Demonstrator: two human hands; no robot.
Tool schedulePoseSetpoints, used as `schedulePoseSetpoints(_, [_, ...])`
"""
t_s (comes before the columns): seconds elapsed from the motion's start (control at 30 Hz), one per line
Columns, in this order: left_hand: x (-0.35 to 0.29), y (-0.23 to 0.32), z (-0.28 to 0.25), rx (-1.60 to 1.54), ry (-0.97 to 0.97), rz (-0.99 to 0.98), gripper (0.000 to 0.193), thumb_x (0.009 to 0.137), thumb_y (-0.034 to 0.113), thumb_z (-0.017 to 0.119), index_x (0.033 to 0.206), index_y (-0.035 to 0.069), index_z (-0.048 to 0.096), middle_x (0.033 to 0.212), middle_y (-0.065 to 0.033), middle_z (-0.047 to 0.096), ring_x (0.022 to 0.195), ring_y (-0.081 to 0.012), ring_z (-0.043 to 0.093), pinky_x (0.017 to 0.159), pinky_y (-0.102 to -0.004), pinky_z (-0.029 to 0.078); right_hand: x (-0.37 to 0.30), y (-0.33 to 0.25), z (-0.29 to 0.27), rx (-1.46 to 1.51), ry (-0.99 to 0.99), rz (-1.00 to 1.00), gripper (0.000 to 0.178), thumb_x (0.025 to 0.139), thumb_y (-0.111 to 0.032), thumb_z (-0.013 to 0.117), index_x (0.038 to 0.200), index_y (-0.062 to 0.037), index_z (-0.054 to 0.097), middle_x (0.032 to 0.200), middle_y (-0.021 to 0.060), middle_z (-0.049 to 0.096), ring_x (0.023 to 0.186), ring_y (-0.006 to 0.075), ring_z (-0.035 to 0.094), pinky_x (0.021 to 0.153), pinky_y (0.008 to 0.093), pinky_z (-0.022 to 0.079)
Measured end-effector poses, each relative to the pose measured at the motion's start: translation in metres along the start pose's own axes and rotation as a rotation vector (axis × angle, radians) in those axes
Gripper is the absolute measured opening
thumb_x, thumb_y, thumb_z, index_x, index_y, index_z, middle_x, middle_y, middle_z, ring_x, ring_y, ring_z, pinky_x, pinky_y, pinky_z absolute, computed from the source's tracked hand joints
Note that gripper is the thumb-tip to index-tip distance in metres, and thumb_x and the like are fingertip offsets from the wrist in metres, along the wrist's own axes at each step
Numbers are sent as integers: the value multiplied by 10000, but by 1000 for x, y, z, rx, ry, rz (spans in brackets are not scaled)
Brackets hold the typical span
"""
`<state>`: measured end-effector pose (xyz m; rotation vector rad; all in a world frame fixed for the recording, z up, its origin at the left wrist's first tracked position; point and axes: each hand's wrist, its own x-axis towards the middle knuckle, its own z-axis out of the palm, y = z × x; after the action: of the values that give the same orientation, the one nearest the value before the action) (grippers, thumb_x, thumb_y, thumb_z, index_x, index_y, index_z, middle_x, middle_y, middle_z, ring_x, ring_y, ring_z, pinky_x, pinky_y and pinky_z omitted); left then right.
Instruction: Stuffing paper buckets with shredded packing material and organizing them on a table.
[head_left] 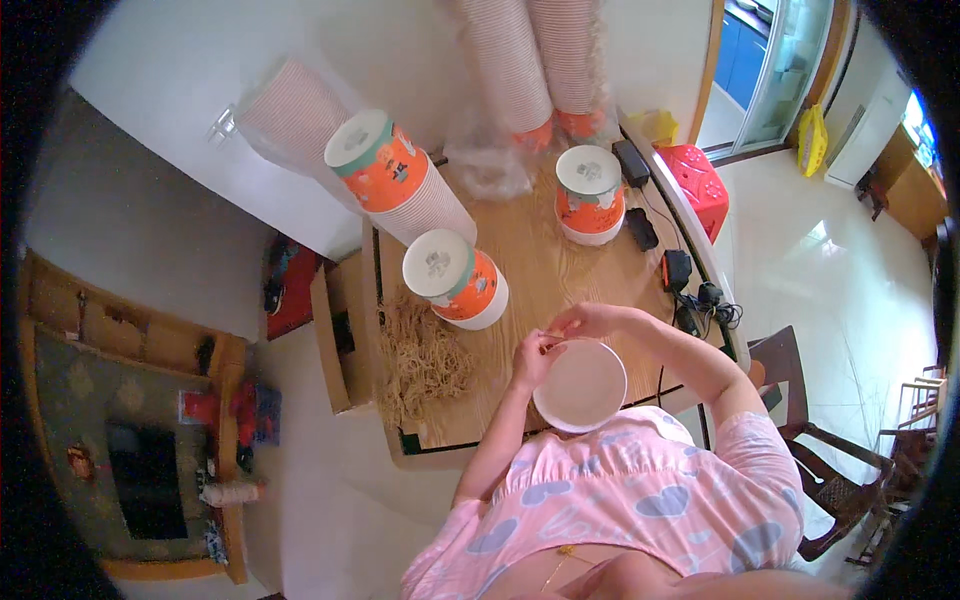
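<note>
Close to my body at the table's near edge is a round white paper bucket (580, 385), its pale round inside or end facing up. My left hand (535, 358) and my right hand (588, 321) meet at its far left rim, both with fingers pinched together. What lies between the fingertips is too small to make out. Left of my left hand sits a tangled heap of tan strings (425, 360). Just beyond the heap, an orange and white paper bucket (475, 295) stands upside down.
Behind it leans a tall stack of orange buckets (385, 180); a short stack (590, 210) stands far right. Bagged bucket stacks (505, 60) rise at the wall. Black chargers and cables (677, 270) line the right edge, near a red stool (692, 185). An open cardboard box (345, 340) is at left.
</note>
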<state>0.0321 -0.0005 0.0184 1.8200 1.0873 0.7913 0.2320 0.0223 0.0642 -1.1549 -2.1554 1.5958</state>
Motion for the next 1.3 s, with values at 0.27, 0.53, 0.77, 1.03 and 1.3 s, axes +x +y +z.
schedulePoseSetpoints(0.27, [-9, 16, 1, 83, -67, -77, 194, 708, 238, 716, 800, 69, 690, 743, -43, 555, 618, -163, 556, 567, -292, 444, -12, -1, 1, 3, -51, 100, 208, 766, -188, 669, 925, -55, 649, 767, 38, 637, 679, 116, 560, 590, 273, 457])
schedulePoseSetpoints(0.53, [-11, 23, 0, 159, -75, -31, 168, 716, 214, 704, 804, 72, 683, 742, -30, 555, 621, -167, 560, 571, -289, 446, -28, 15, -29, -31, -65, -147, 165, 763, -195, 659, 808, -37, 651, 682, 43, 615, 623, 108, 538, 550, 285, 430])
schedulePoseSetpoints(0.77, [-11, 28, -2, 137, -34, -9, 142, 716, 172, 698, 796, 57, 676, 739, -34, 560, 623, -165, 568, 561, -283, 454, -48, 73, -65, -65, 173, 158, 116, 741, -151, 637, 779, -42, 631, 652, 30, 586, 620, 87, 516, 546, 273, 418])
schedulePoseSetpoints(1.03, [-13, 36, -5, 114, -36, -107, 125, 692, 99, 714, 784, 25, 672, 724, -43, 550, 640, -150, 533, 567, -263, 435, -25, 16, -19, 314, -7, -79, 196, 809, -104, 590, 998, -55, 610, 834, 1, 609, 700, 68, 518, 596, 238, 448])
schedulePoseSetpoints(1.3, [-15, 40, -7, 102, 3, -40, 112, 700, 77, 703, 788, 17, 669, 747, -55, 551, 693, -172, 552, 606, -278, 453, -13, 32, 2, 207, -114, 50, 160, 807, -152, 605, 918, -47, 650, 777, 28, 633, 678, 106, 565, 601, 255, 466])
